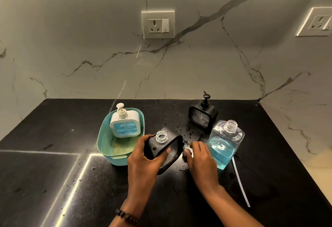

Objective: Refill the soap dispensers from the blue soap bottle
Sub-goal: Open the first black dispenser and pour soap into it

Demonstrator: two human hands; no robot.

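My left hand (143, 156) grips a black soap dispenser (158, 146), tilted, its clear threaded neck uncapped. My right hand (201, 158) is just right of it, low over the counter, thumb and fingers pinching a small dark part (184, 150) that looks like the pump cap. The blue soap bottle (224, 146) stands uncapped beside my right hand, about half full of blue liquid. A second black dispenser (203, 114) with its pump on stands behind. A white dispenser (124, 122) holding blue soap sits in a teal basket (106, 137).
A white dip tube (240, 181) lies on the black counter (71, 181) to the right of my right arm. Droplets speckle the counter around the dispensers. The marble wall behind carries two wall sockets (158, 24). The counter's right edge runs close to the blue bottle.
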